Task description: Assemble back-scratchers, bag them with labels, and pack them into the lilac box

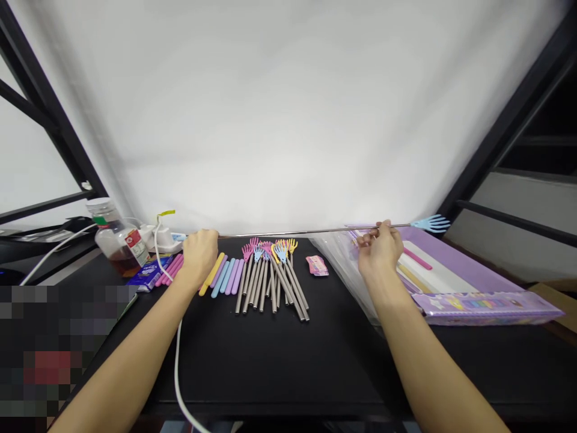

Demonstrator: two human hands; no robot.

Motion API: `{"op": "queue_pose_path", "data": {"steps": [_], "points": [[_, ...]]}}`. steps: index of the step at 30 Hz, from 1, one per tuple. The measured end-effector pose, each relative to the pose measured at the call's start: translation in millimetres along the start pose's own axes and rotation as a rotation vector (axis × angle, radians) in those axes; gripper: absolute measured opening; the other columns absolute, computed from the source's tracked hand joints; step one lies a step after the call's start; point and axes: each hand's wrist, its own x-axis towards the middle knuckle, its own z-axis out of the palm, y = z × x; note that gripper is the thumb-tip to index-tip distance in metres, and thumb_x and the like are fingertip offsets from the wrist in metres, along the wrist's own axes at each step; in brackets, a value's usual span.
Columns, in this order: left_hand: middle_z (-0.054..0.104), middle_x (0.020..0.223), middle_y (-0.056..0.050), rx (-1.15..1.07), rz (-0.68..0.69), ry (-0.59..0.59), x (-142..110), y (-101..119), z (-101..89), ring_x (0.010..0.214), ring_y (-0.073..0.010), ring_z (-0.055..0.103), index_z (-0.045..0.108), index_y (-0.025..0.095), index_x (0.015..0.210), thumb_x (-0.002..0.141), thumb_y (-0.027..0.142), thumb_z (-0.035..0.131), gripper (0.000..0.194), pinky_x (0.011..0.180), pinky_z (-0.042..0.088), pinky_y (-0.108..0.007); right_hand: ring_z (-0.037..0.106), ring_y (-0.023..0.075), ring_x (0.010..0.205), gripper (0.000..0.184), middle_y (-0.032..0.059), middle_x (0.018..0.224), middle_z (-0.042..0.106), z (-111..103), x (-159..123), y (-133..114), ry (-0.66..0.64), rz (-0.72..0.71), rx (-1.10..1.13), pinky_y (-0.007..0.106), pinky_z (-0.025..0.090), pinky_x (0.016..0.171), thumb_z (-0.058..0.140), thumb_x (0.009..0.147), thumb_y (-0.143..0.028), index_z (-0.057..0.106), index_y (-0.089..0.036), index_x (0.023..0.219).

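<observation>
Extended back scratcher [295, 232] spanned 12 o'clock of the loose scratchers [285, 287]. Left hand [200, 258] was closed around its 9 o'clock end; right hand [382, 249] pinched the shaft [329, 230] near the 3 o'clock claw [430, 224]. Judged best: straight, level pull, sparing the thin shaft.

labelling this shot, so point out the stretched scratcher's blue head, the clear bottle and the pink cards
stretched scratcher's blue head [424, 224], head view: on its palm
clear bottle [115, 243], head view: on its body
pink cards [317, 265], head view: on their upper face
</observation>
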Motion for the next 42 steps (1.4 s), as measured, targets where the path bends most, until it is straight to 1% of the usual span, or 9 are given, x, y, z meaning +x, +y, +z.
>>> {"op": "queue_pose_path", "data": {"steps": [6,8,13,19,24,30,33,39,42], "points": [[0.076,0.092,-0.013,-0.122,0.296,0.191,-5.1,22.6,1.5,0.087,-0.0258,0.071,0.075,0.018,0.099,0.099,0.020,0.042,0.033,0.112,0.031,-0.047,0.051,0.0057,0.051,0.030,-0.0043,0.062,0.060,9.5,-39.5,23.6,-0.440,0.245,-0.128,0.017,0.043,0.048,0.087,0.064,-0.026,0.059,-0.017,0.071],[0.077,0.096,-0.011,-0.171,0.343,0.269,-5.7,22.8,2.6,0.089,-0.0252,0.071,0.075,0.020,0.099,0.099,0.022,0.044,0.031,0.106,0.037,-0.043,0.050,0.0054,0.051,0.033,-0.0036,0.063,0.061,11.5,-44.3,24.0,-0.500,0.263,-0.142,0.018,0.043,0.047,0.090,0.059,-0.027,0.062,-0.017,0.071],[0.077,0.093,-0.009,-0.134,0.277,0.318,-4.3,8.3,5.2,0.083,-0.0285,0.070,0.075,0.022,0.097,0.096,0.027,0.054,0.021,0.067,0.042,-0.035,0.049,0.0037,0.049,0.039,-0.0077,0.057,0.054,6.0,-27.7,13.7,-0.272,0.072,-0.001,0.014,0.042,0.046,0.091,0.059,-0.031,0.055,-0.019,0.067],[0.076,0.088,-0.008,-0.147,0.610,0.471,-17.2,44.9,-0.4,0.083,-0.0246,0.066,0.071,0.018,0.096,0.098,0.016,0.051,0.021,0.074,0.042,-0.037,0.052,0.0094,0.042,0.039,-0.0018,0.055,0.061,6.8,-59.1,44.6,-0.702,0.108,-0.437,0.022,0.045,0.042,0.082,0.067,-0.049,0.059,-0.018,0.065],[0.076,0.090,-0.009,-0.214,0.613,0.392,-26.9,58.4,-0.4,0.083,-0.0236,0.067,0.071,0.018,0.100,0.100,0.021,0.048,0.023,0.075,0.043,-0.035,0.055,0.0110,0.043,0.036,-0.0004,0.056,0.063,10.7,-79.6,54.5,-0.887,0.058,-0.566,0.023,0.047,0.044,0.073,0.077,-0.051,0.063,-0.017,0.070],[0.074,0.116,-0.006,-0.526,0.554,0.231,-31.8,57.9,-5.1,0.096,-0.0238,0.071,0.061,0.026,0.133,0.102,0.040,0.044,0.038,0.081,0.048,-0.031,0.065,0.0105,0.063,0.029,0.0003,0.072,0.070,16.0,-65.9,36.2,-0.729,0.155,-0.220,0.024,0.055,0.066,0.084,0.067,-0.038,0.068,-0.018,0.080],[0.076,0.106,-0.005,-0.744,0.516,0.169,-35.6,62.4,-5.8,0.091,-0.0209,0.072,0.062,0.023,0.132,0.101,0.039,0.046,0.039,0.079,0.048,-0.027,0.072,0.0158,0.085,0.033,0.0039,0.090,0.075,15.5,-54.4,18.0,-0.677,0.162,-0.187,0.029,0.056,0.080,0.081,0.069,-0.029,0.068,-0.021,0.098],[0.075,0.083,-0.003,-0.849,0.514,0.088,-40.0,68.4,3.1,0.072,-0.0175,0.066,0.069,0.020,0.124,0.098,0.036,0.051,0.036,0.069,0.045,-0.026,0.070,0.0194,0.070,0.023,0.0024,0.076,0.073,-14.0,-12.2,-19.2,-0.562,-0.475,-1.026,0.036,0.052,0.074,0.062,0.084,-0.028,0.068,-0.023,0.106],[0.074,0.082,-0.003,-0.797,0.532,0.026,-42.2,69.8,7.9,0.069,-0.0177,0.065,0.071,0.020,0.120,0.097,0.036,0.051,0.035,0.065,0.043,-0.027,0.070,0.0247,0.077,0.020,0.0056,0.078,0.074,-32.7,9.9,-18.0,-0.560,-0.550,-1.536,0.038,0.049,0.074,0.073,0.074,-0.028,0.072,-0.022,0.093]]}}
